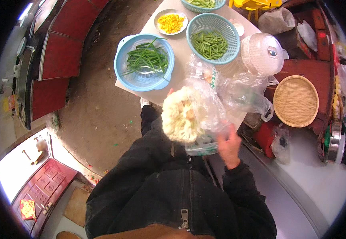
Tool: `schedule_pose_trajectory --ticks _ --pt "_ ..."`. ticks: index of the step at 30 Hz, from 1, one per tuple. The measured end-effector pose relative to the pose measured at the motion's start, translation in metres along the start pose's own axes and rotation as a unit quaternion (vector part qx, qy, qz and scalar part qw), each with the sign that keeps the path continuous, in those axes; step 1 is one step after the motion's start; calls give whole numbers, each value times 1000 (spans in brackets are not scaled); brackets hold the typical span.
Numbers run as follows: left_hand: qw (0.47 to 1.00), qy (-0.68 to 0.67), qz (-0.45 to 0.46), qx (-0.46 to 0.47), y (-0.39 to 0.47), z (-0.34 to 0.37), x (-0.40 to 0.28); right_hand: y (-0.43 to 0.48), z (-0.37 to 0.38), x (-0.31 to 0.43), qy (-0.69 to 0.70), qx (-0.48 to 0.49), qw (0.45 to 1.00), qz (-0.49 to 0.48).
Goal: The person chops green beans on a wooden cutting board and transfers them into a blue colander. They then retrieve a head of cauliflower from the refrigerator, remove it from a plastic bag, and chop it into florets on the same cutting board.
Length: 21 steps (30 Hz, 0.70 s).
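Observation:
A pale head of cauliflower (180, 115) is held up in front of my body at the table's near edge, partly wrapped in a clear plastic bag (210, 104). My left hand (170, 92) is almost wholly hidden behind the cauliflower; only a fingertip shows at its upper left rim. My right hand (229, 146) grips the loose side of the bag and is slightly blurred. Just beyond lie more crumpled clear plastic bags (241, 92). A light blue basin with a strainer (119, 62) holds green scallions (147, 58) at the table's left corner.
On the table (180, 50) stand a teal basket (234, 44) of cut green beans, a plate (158, 25) of yellow scrambled egg, and a pale lidded appliance (261, 53). A woven bamboo tray (295, 101) lies to the right. Red cabinets (61, 56) line the left.

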<state>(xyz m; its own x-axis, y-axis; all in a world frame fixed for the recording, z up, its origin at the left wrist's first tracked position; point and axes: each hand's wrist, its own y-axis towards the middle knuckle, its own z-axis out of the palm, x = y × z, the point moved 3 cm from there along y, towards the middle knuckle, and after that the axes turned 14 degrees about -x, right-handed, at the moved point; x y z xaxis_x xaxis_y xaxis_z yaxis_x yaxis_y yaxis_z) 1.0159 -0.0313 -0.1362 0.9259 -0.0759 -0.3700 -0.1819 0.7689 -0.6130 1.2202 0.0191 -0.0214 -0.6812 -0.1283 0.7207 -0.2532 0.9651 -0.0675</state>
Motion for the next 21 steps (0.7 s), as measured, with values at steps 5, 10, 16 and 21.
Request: schedule_pose_trajectory --ticks 5,10,16,21 --pt "1000 0 14 6 -3 1 -7 -22 28 1 201 -49 971 118" --pt "1000 1 24 12 -4 -2 -19 29 -31 -7 92 -183 979 -1" --pt "999 7 37 1 -11 0 -18 6 21 19 43 -46 998 -20" --pt "997 23 73 -15 -15 -3 -33 -22 13 23 218 -168 953 125"
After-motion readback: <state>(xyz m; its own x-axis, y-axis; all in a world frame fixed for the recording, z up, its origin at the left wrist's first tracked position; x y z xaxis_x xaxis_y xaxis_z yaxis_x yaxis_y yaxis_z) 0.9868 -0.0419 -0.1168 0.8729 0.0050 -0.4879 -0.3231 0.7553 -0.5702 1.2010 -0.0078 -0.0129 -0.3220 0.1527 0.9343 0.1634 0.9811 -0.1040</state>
